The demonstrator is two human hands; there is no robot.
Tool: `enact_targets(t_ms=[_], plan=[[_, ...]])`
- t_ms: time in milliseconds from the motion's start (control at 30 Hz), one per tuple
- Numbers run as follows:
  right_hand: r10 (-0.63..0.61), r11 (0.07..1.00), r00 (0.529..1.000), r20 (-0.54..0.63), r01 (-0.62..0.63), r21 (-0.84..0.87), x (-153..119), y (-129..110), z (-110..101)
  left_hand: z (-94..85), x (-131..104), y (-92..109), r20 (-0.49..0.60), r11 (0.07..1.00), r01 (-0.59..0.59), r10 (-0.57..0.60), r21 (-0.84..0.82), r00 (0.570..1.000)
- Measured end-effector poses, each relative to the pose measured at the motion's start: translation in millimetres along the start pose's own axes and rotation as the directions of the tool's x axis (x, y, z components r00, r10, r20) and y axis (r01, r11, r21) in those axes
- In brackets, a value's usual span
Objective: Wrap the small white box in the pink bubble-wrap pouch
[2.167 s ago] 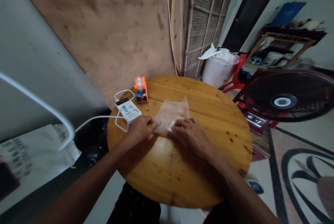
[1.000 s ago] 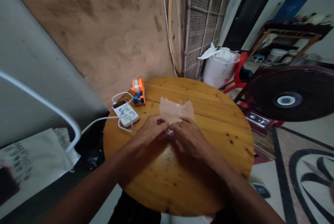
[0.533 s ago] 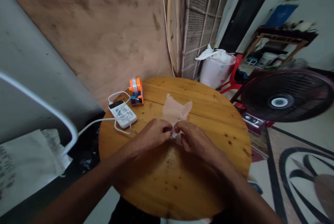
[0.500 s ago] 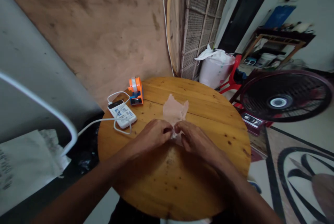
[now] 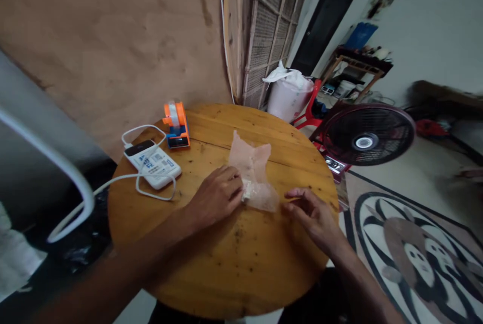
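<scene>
A thin, pinkish, see-through sheet (image 5: 251, 160) lies on the round wooden table (image 5: 241, 273). Its middle is pinched and crumpled, with a shiny whitish strip there that I cannot make out clearly. My left hand (image 5: 219, 190) has its fingers closed at the left edge of the crumpled part, fingertips partly hidden. To the right of the sheet, my right hand (image 5: 311, 216) hovers apart from it, thumb and forefinger spread with nothing visible between them.
An orange and blue tape dispenser (image 5: 176, 125) stands at the table's back left. Near it lies a white power bank (image 5: 154, 163) with a looping white cable (image 5: 75, 208). A dark fan (image 5: 364, 135) stands beyond the right edge, before a white sack (image 5: 289, 95).
My right hand has left the crumpled middle and moved right, its fingers opening. The sheet's near part now shows, spread toward the right. The view has swung a little right.
</scene>
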State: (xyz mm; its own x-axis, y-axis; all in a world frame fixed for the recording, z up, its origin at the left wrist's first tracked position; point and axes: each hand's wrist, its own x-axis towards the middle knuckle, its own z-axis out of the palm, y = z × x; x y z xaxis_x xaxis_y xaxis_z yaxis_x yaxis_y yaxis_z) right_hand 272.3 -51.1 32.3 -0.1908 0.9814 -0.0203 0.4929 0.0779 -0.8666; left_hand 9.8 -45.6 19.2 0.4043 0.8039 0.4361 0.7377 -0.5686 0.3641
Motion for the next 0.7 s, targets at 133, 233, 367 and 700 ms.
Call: enact_targets(t_ms=[133, 233, 367, 700], plan=[[0.151, 0.975, 0.983, 0.101, -0.165, 0.147, 1.3, 3.7, 12.5, 5.5, -5.8, -1.4, -0.076, 0.999, -0.042, 0.04, -0.032, 0.996], [0.119, 0.98, 0.979, 0.166, -0.143, 0.141, 11.2, -6.9, 21.6, 6.0, -6.4, -1.9, -0.094, 0.997, -0.058, 0.054, -0.045, 0.994], [0.099, 0.992, 0.992, 0.081, -0.104, 0.068, 27.2, -15.2, 22.0, 5.1, -5.2, -2.7, -0.109, 0.997, -0.064, 0.059, -0.042, 0.992], [0.108, 0.987, 0.966, 0.233, -0.075, -0.145, 77.7, -29.6, 30.5, 6.6, -6.9, -4.8, -0.114, 0.996, -0.083, 0.08, -0.02, 0.99]])
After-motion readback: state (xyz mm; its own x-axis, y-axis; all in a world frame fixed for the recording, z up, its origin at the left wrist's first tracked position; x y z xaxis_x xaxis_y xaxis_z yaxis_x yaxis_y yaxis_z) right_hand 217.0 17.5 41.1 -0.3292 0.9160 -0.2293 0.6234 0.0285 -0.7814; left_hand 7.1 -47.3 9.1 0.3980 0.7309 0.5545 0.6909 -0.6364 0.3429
